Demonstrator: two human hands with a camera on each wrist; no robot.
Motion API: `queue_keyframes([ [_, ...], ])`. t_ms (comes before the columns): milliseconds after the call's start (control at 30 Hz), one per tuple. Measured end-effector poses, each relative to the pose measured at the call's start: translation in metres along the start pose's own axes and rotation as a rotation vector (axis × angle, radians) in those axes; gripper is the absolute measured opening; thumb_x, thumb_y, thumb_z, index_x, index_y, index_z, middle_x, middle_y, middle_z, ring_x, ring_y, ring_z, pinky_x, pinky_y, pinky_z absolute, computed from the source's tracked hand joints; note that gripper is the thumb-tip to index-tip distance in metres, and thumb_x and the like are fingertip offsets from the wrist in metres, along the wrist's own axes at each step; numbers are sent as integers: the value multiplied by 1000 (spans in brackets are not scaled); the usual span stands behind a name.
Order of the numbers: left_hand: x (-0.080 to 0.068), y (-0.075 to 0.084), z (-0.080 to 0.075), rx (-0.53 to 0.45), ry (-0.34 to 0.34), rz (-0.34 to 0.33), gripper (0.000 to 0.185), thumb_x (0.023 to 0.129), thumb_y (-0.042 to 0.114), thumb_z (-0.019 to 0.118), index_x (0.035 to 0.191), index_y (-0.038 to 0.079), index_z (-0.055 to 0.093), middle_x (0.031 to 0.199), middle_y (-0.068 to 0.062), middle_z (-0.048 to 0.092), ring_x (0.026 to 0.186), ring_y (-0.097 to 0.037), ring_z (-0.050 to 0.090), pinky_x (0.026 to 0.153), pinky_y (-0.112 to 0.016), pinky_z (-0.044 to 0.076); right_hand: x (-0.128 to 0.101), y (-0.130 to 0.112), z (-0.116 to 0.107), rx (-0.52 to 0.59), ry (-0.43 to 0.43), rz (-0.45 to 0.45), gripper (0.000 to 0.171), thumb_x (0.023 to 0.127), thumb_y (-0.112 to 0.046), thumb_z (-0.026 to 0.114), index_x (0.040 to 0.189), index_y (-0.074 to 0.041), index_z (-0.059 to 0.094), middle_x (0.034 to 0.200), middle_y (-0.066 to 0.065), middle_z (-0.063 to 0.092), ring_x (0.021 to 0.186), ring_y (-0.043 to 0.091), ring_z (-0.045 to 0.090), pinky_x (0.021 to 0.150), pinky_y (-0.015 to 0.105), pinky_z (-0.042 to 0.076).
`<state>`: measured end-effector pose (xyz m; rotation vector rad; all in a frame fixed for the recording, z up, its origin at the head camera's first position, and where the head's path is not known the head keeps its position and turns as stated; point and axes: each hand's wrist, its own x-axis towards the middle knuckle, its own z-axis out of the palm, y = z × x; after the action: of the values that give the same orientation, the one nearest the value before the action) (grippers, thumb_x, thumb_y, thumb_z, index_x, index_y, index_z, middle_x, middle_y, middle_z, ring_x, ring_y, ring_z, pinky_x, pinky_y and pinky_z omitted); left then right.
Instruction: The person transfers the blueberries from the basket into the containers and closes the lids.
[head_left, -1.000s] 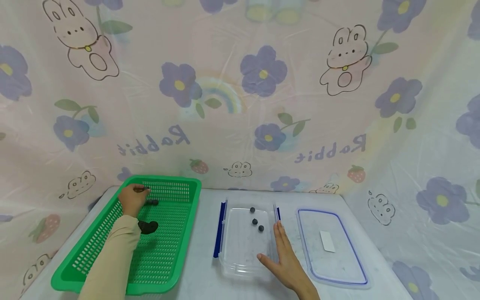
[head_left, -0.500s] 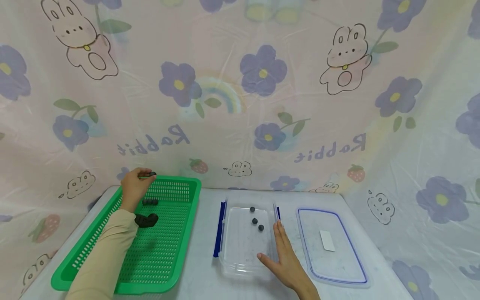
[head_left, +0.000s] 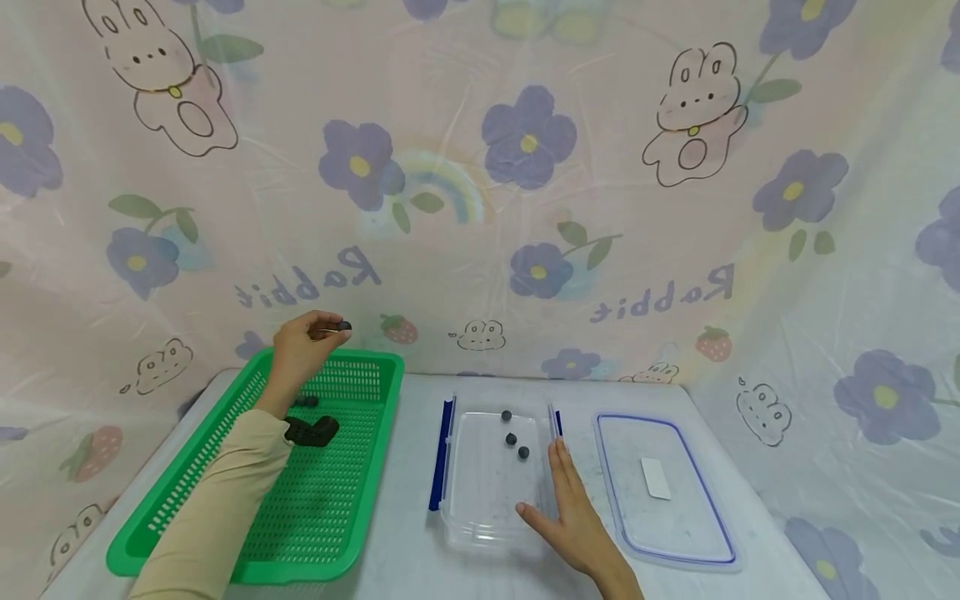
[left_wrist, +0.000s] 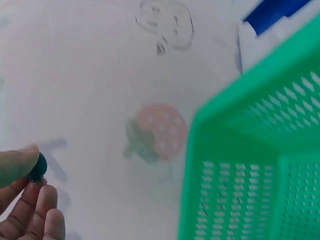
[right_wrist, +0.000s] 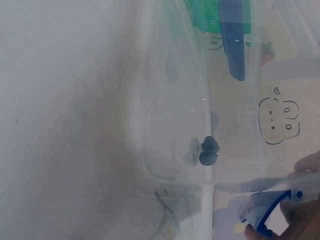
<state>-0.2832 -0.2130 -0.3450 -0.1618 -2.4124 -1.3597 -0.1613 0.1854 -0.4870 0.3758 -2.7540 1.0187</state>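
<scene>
A makeshift recording corner rather than a furnished room: a pastel printed sheet (head_left: 480, 183) with cartoon rabbits, purple flowers, strawberries and the word "Rabbit" hangs as a backdrop behind and beside a small pale table (head_left: 408, 500), draping past the table's edges and hiding whatever lies beyond.

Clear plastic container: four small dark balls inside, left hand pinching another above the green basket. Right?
Not quite: the head view shows three small dark balls in the clear plastic container, not four. The left hand does pinch another dark ball above the green perforated plastic basket.
</scene>
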Motion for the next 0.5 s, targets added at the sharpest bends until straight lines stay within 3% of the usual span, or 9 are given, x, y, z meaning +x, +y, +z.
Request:
queue_keyframes([
  [267,-4,28,13,-52,-64,48,32,92,20,70,119,2,65,111,-18,66,101,-32,63,85,-46,50,0,1,0,1,-3,-7,99,87,-45,69,152,5,14,159,19,5,144,37,8,109,57,17],
  [500,-6,44,28,-151,-141,67,30,91,15,70,118,1,65,109,-16,66,99,-28,64,79,-29,51,0,1,-1,0,-8,-5,99,87,-48,68,152,4,14,160,19,4,144,38,9,110,57,17],
])
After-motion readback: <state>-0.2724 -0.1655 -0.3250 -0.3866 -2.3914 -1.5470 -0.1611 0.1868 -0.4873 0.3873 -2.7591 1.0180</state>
